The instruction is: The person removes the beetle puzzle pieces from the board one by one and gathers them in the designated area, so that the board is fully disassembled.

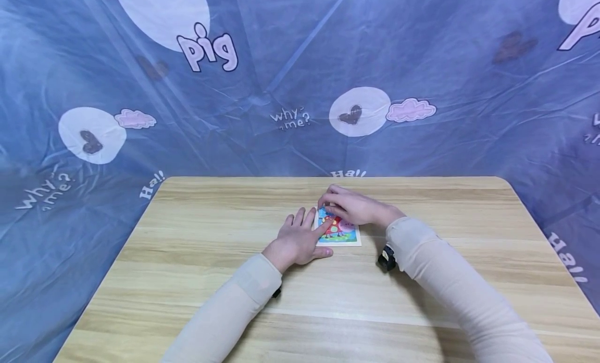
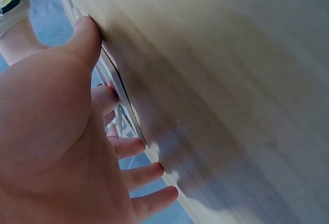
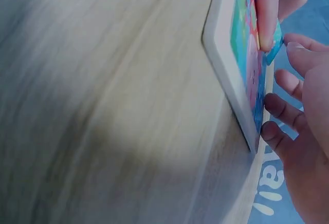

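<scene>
imo my spread left hand (image 1: 297,243) should steady the picture board (image 3: 224,62) while my right hand (image 1: 354,204) lightly pinches that tilted teal piece (image 3: 276,45) far left

1. Beneath the right grip (image 1: 352,205): pale wood-grain worktop (image 1: 337,292), far corners rounded.
2. Beyond it: creased blue sheeting (image 1: 281,55), printed "pig", "why me?", hearts (image 1: 351,114), pink clouds (image 1: 411,110).
3. Either side of it: the same sheeting, lettered "Ha!!".

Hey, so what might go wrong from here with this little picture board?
The tilted teal piece might slip, as only the right hand's fingertips seem to pinch it. The left hand rests its index finger on the picture board, which might slide if pushed sideways.
</scene>
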Action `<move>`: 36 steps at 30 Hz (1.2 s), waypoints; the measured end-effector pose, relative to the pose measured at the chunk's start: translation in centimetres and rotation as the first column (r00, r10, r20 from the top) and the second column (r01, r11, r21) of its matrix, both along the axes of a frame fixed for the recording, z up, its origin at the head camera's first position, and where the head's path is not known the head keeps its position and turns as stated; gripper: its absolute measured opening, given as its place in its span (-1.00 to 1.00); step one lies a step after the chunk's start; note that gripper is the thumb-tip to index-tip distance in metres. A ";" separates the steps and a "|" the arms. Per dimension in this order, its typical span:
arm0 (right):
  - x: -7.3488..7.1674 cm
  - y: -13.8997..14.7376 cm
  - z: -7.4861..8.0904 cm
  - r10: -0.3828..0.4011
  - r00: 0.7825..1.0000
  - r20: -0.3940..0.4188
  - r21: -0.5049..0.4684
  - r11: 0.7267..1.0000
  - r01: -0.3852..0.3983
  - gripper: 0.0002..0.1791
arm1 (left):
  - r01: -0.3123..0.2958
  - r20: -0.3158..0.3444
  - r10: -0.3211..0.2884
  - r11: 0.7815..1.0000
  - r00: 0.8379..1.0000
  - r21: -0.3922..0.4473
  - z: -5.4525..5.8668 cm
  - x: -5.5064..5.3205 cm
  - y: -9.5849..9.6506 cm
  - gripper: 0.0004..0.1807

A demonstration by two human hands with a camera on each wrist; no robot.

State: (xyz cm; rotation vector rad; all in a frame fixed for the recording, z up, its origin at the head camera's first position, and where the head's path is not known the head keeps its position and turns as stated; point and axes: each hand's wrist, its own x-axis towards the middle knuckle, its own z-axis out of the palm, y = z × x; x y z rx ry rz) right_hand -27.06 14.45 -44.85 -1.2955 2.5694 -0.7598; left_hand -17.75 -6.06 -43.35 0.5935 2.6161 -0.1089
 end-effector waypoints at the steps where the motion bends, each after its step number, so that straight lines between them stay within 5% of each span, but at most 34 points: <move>1: 0.0 -0.1 0.0 0.002 1.000 0.003 -0.012 1.000 -0.002 -0.79 | 0.001 -0.002 -0.001 1.000 1.000 -0.002 0.0 0.0 0.0 -0.10; 14: 0.4 -0.8 -0.2 -0.047 0.995 0.086 -0.051 0.997 0.052 -0.76 | 0.023 -0.026 -0.023 1.000 0.999 -0.021 0.2 0.6 -0.1 -0.11; 27: 1.2 -1.0 0.6 -0.159 0.937 0.310 -0.122 0.971 0.205 -0.83 | 0.023 -0.010 -0.023 1.000 1.000 -0.009 0.6 0.9 -0.5 -0.11; 36: 1.4 1.2 1.4 -0.250 0.917 0.310 -0.178 0.932 0.315 -0.76 | 0.043 -0.059 -0.046 0.998 0.997 -0.050 0.6 0.6 -0.3 -0.12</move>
